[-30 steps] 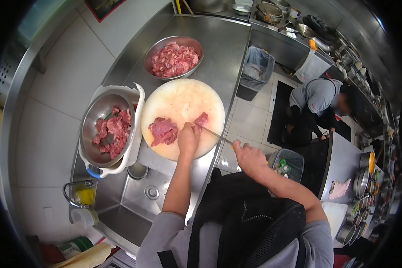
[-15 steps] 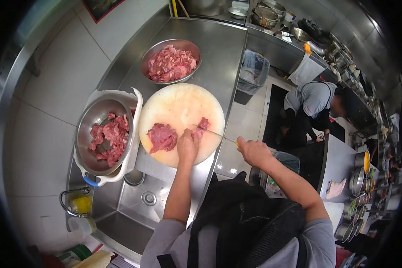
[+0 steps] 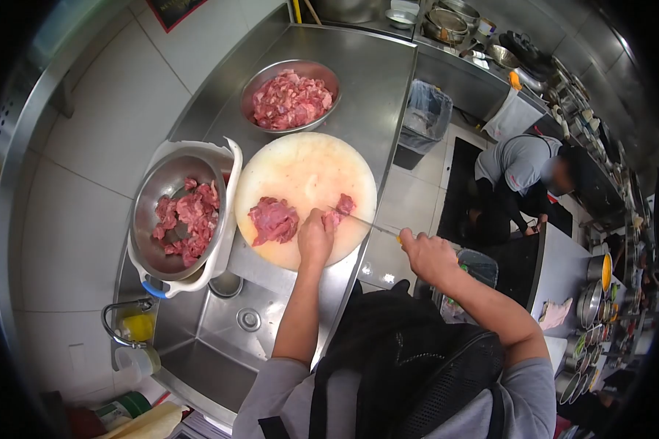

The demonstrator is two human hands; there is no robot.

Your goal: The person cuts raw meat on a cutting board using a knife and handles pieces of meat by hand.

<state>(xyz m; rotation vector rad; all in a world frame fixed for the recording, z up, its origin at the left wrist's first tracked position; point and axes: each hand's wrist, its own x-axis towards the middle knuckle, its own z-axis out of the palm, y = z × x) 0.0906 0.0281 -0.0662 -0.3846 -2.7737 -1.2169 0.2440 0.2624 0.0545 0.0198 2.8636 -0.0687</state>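
Note:
My left hand (image 3: 316, 238) is closed on a small strip of raw meat (image 3: 331, 220), pressing it onto the round white cutting board (image 3: 307, 164). In my right hand (image 3: 428, 257) is a knife (image 3: 373, 225) with a yellowish handle; its blade lies across the meat just beyond my left fingertips. A small meat piece (image 3: 345, 202) sits on the blade's far side; whether it is fully cut off I cannot tell. Left of my left hand rests a larger lump of raw meat (image 3: 274, 221).
Beyond the board stands a metal bowl (image 3: 250, 88) heaped with cut meat. At left, another metal bowl (image 3: 148, 227) with meat sits in a white plastic basin (image 3: 236, 164). Nearer are a sink (image 3: 212, 366) and faucet (image 3: 108, 322). A co-worker (image 3: 520, 168) bends at right, near a lined bin (image 3: 426, 117).
The whole view has shifted slightly. The knife blade has moved a little toward me across the meat strip, while my left hand keeps its hold.

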